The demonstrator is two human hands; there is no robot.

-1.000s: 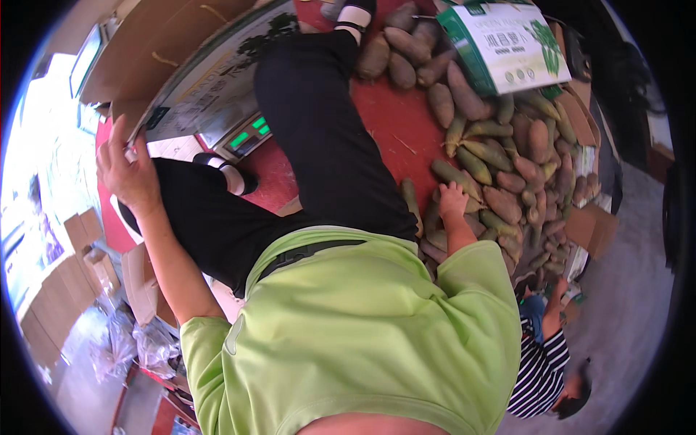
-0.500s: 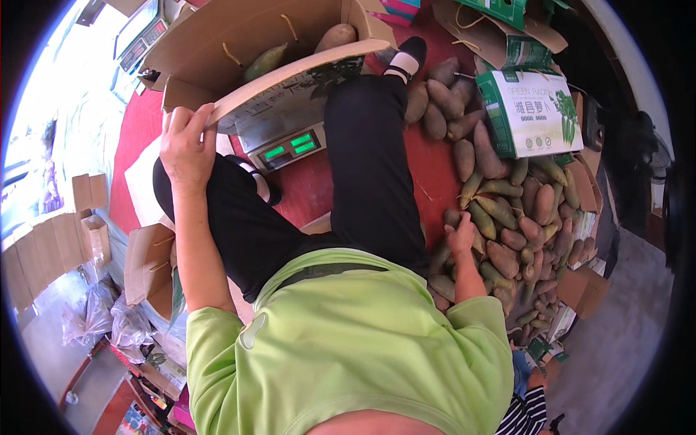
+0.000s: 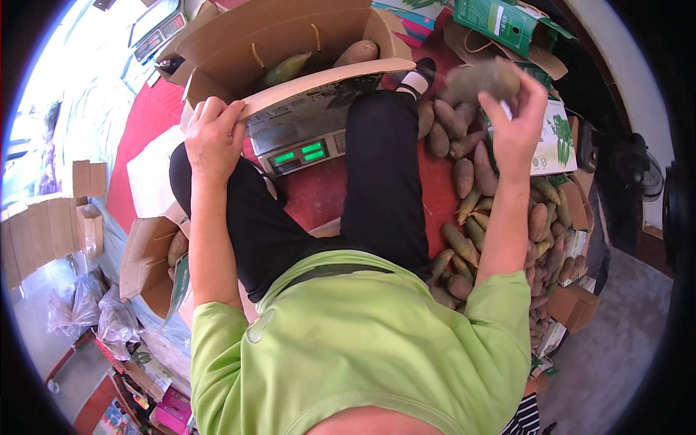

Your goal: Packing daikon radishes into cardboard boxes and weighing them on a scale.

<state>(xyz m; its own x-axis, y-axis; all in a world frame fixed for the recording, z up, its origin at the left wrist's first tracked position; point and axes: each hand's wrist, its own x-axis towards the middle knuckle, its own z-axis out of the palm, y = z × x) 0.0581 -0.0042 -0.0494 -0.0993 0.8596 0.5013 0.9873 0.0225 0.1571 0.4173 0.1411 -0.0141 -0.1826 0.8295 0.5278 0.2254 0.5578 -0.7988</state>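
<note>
The held root (image 3: 482, 83) was greyish green, the carton (image 3: 284, 32) brown inside, shirt (image 3: 362, 326) lime, trousers (image 3: 384, 174) black, a garment (image 3: 525, 419) black-and-white striped

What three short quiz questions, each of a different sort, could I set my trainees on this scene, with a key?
1. What does the right hand hold?
2. True or false: the scale at the near side of the open carton has a display lit green.
3. Where is the left hand?
A. On the carton's edge
B. On the vegetable pile
C. On the green-and-white box

Key: 1. A root vegetable, blurred; 2. True; 3. A.
</note>
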